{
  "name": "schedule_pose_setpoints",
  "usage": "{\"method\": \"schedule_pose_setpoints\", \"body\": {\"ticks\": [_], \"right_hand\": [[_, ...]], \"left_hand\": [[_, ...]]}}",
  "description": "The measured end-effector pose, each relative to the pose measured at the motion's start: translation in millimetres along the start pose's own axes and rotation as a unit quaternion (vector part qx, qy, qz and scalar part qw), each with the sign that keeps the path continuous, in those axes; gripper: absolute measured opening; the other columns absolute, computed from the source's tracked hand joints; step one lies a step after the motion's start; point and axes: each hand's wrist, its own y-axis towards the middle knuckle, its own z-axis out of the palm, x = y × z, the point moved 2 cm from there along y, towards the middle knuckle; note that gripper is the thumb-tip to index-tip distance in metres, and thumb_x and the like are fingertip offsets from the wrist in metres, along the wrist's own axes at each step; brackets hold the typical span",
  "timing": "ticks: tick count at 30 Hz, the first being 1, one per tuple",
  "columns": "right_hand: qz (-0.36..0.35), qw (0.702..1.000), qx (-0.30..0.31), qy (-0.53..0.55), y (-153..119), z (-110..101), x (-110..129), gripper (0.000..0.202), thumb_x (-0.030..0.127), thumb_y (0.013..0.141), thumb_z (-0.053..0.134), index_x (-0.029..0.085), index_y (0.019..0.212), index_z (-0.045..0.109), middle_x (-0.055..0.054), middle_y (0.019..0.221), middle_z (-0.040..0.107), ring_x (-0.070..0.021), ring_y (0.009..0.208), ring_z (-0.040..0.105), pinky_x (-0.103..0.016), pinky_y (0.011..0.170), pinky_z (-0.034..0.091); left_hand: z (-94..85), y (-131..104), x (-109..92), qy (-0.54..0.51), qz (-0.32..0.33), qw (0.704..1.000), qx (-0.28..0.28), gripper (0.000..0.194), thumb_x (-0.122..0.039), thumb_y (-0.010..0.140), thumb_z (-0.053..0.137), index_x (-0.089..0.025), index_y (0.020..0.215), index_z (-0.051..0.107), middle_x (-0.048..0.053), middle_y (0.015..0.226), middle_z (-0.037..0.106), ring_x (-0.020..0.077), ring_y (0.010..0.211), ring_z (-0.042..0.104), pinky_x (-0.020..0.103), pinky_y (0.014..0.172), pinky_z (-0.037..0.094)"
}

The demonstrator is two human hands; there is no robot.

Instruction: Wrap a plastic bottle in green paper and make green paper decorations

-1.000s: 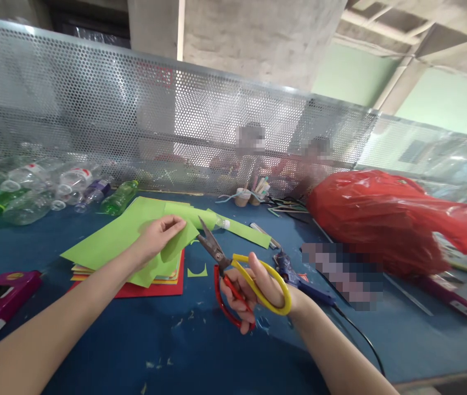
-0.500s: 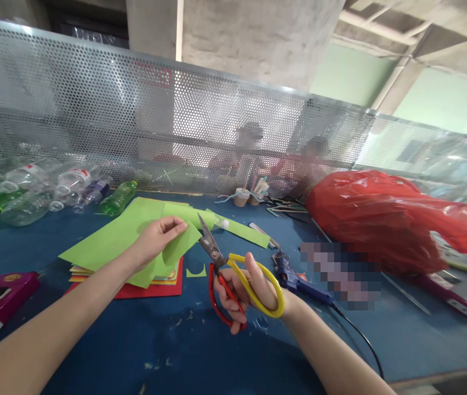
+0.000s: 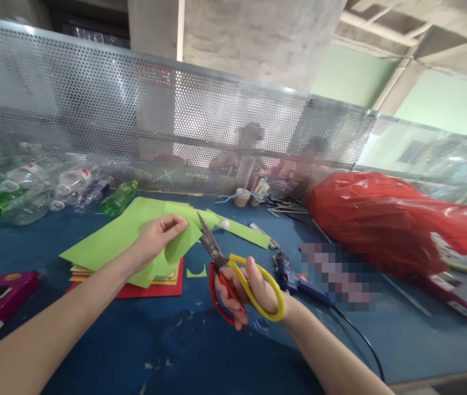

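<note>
My left hand [image 3: 161, 235] pinches a small green paper piece [image 3: 181, 244] between thumb and fingers, above a stack of coloured paper with large green sheets [image 3: 110, 238] on top. In my right hand [image 3: 243, 291] are scissors [image 3: 212, 246] with one yellow and one red handle, their blades pointing up and left beside the right edge of the held paper. A bottle wrapped in green paper [image 3: 192, 215] lies behind my left hand. On the blue table [image 3: 192, 351], a green scrap with a curved cutout [image 3: 196, 272] rests below the blades.
Plastic bottles [image 3: 31, 206] lie at the back left. A blue glue gun [image 3: 299, 282] with a black cord is right of my right hand. A big red plastic bag [image 3: 381, 219] fills the right side. Cups with pens [image 3: 242, 197] stand by the perforated metal screen [image 3: 134, 115].
</note>
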Motion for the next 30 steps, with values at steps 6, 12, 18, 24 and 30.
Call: {"method": "schedule_pose_setpoints", "body": {"ticks": [6,12,18,24,30], "right_hand": [[-0.01,1.0,0.005,-0.006,0.5,-1.0,-2.9,0.079,0.092,0.065,0.019,0.018,0.072,0.045,0.007,0.049,0.041,-0.0062,0.031,0.041,-0.022,0.033,0.042],[-0.013,1.0,0.004,-0.008,-0.2,-2.0,-3.9,0.078,0.091,0.066,0.018,0.018,0.072,0.045,0.008,0.049,0.041,-0.0062,0.031,0.042,-0.02,0.032,0.04],[-0.012,1.0,-0.008,-0.014,-0.6,-2.2,-3.7,0.078,0.088,0.07,0.012,0.017,0.072,0.045,0.007,0.049,0.042,-0.0059,0.03,0.042,-0.019,0.031,0.038],[-0.007,0.999,-0.017,-0.028,-0.7,0.7,1.0,0.077,0.091,0.066,0.02,0.018,0.069,0.043,0.007,0.047,0.042,-0.0061,0.029,0.043,-0.017,0.03,0.036],[-0.018,1.0,-0.015,-0.013,-0.2,3.6,3.1,0.074,0.09,0.066,0.024,0.018,0.069,0.042,0.009,0.046,0.039,-0.0045,0.028,0.037,-0.017,0.028,0.035]], "left_hand": [[-0.7,0.6,1.2,-0.009,-0.004,1.0,0.0,0.025,-0.044,0.073,0.071,-0.02,0.074,0.064,-0.003,0.069,0.059,0.011,0.061,0.052,0.022,0.061,0.041],[-0.1,0.0,1.3,-0.01,-0.001,1.0,0.008,0.023,-0.043,0.075,0.069,-0.02,0.075,0.063,-0.003,0.069,0.058,0.01,0.062,0.051,0.02,0.06,0.04],[0.0,-1.3,-0.6,-0.007,-0.005,1.0,0.009,0.023,-0.043,0.077,0.068,-0.02,0.076,0.063,-0.003,0.069,0.057,0.0098,0.062,0.05,0.02,0.06,0.039],[-0.5,-1.0,0.0,-0.012,-0.01,1.0,0.019,0.026,-0.045,0.077,0.067,-0.02,0.078,0.062,-0.003,0.07,0.058,0.0106,0.062,0.052,0.021,0.061,0.04],[-2.4,2.0,2.5,-0.013,-0.009,1.0,0.023,0.027,-0.045,0.075,0.068,-0.019,0.078,0.061,-0.003,0.07,0.058,0.0109,0.063,0.051,0.022,0.062,0.04]]}}
